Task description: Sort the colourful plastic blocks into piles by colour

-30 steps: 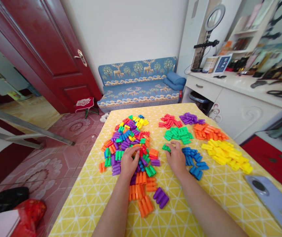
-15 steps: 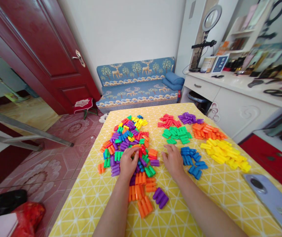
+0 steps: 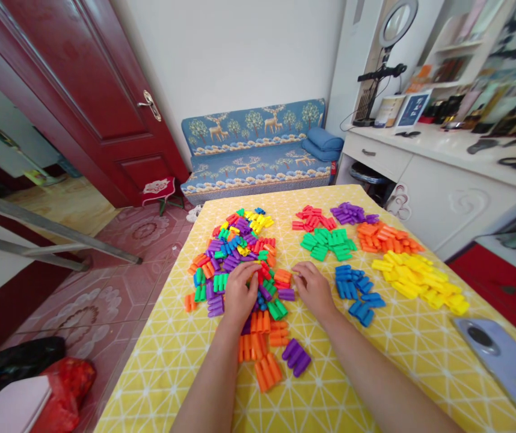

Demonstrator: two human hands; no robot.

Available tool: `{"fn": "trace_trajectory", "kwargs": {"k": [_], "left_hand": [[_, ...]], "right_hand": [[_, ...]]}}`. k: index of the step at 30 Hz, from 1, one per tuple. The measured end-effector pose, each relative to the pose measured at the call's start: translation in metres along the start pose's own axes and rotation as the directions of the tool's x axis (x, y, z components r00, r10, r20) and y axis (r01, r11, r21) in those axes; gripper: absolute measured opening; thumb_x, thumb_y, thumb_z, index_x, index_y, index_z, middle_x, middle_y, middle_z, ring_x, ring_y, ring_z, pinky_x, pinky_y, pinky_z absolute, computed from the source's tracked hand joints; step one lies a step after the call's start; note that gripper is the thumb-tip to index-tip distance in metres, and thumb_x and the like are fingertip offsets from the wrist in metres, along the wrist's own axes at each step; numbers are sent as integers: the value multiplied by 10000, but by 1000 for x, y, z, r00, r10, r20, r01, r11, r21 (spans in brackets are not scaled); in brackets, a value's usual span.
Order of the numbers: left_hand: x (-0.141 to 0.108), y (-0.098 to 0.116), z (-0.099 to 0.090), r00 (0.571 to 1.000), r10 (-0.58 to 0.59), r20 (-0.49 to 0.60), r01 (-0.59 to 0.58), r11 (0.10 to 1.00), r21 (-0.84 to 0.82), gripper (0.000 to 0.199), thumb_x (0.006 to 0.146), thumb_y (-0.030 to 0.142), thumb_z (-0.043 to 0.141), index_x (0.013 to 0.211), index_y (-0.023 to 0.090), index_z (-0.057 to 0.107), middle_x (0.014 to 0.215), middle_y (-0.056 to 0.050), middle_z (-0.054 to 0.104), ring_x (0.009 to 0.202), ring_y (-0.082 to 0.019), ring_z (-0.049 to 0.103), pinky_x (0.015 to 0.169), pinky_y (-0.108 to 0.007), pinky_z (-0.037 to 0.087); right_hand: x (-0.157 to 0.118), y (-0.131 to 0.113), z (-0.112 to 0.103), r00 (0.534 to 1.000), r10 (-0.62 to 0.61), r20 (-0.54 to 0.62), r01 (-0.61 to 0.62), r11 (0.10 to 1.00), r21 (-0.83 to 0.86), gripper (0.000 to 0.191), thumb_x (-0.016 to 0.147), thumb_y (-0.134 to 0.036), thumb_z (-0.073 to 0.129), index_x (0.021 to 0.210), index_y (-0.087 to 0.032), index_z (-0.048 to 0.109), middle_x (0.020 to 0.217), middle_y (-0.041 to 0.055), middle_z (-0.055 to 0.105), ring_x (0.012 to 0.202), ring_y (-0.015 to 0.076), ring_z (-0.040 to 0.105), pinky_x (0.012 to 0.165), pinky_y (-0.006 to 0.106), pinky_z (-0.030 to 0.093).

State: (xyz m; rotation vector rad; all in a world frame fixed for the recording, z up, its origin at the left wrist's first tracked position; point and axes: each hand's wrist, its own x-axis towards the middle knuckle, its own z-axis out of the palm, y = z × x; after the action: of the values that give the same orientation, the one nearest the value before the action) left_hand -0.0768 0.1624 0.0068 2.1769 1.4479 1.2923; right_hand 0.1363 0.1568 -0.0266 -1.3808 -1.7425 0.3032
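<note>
My left hand rests at the near part of a mixed heap of coloured plastic pieces, each like a row of joined tubes. Its fingers are curled and pinched together beside red pieces; what they hold, if anything, is hidden. Just right of the heap, my right hand hovers with bent fingers apart and nothing visible in them. Its fingertips are near an orange piece and a purple piece. Loose orange pieces and purple pieces lie nearer me.
Right of my hands lie single-colour piles: blue, green, red, purple, orange and yellow. A phone lies at the right of the yellow tablecloth. Beyond stands a blue sofa.
My right hand has shifted slightly left toward the heap, its fingers more bent. My left hand stays over the heap, fingers closer together. The whole view has swung a little.
</note>
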Motion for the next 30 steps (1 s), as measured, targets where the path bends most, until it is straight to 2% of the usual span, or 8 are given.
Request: {"fn": "trace_trajectory", "kwargs": {"k": [4,7,11,14,16,21,25,30], "left_hand": [[8,14,-2,981,60,185,-82,990,112,511,867,208,561,1372,246,491,1449,-105,460,1337,-270,430,1091,-461,379],[10,17,1,955,36,294,-90,981,174,637,858,288,597,1453,258,372,1520,-125,358,1349,-311,407,1071,-496,385],[9,13,3,952,-10,304,-54,978,202,455,848,280,598,1301,259,554,1410,-104,497,1237,-291,513,1033,-474,421],[8,10,2,963,-30,267,-14,986,163,313,778,231,659,1090,215,662,1256,-96,600,1152,-270,562,991,-428,456],[8,8,1,967,-45,253,8,990,144,276,750,221,681,1025,204,673,1146,-86,648,1089,-264,585,960,-422,468],[6,8,-2,969,-34,243,27,999,33,242,763,260,677,994,188,666,1059,-77,679,1037,-247,599,931,-400,469],[7,13,-9,960,-16,279,58,988,-145,158,855,280,569,897,185,687,978,-69,697,973,-220,621,896,-360,482],[8,16,-11,945,-15,328,100,964,-246,320,916,287,478,712,182,702,934,-74,710,920,-202,637,870,-336,495]], "right_hand": [[1,-9,-4,997,-43,59,41,999,28,206,894,-210,480,1012,-209,650,1048,64,632,948,180,618,846,317,504],[1,-15,-8,984,-122,132,111,990,87,242,912,-269,504,1110,-221,634,1102,69,624,976,175,612,854,316,505],[-2,-21,-8,953,-188,239,139,968,209,328,891,-358,572,1191,-231,612,1153,79,591,861,151,612,802,312,518],[-3,-23,-4,955,-157,251,84,957,277,331,889,-356,574,1190,-223,607,1085,69,590,682,110,561,699,290,510],[-3,-25,-1,959,-127,254,57,962,266,362,872,-352,595,1205,-209,590,1039,63,589,654,110,535,681,292,500],[-2,-29,0,962,-90,259,37,978,204,560,835,-347,638,1355,-219,470,1081,70,599,783,155,579,740,317,502],[-3,-30,-1,955,-147,258,96,975,201,487,871,-372,600,1331,-246,502,1103,70,604,908,180,606,789,321,504],[-7,-31,-1,938,-258,233,205,952,229,442,883,-363,592,1304,-253,517,1192,79,608,1025,193,610,860,338,497]]}}
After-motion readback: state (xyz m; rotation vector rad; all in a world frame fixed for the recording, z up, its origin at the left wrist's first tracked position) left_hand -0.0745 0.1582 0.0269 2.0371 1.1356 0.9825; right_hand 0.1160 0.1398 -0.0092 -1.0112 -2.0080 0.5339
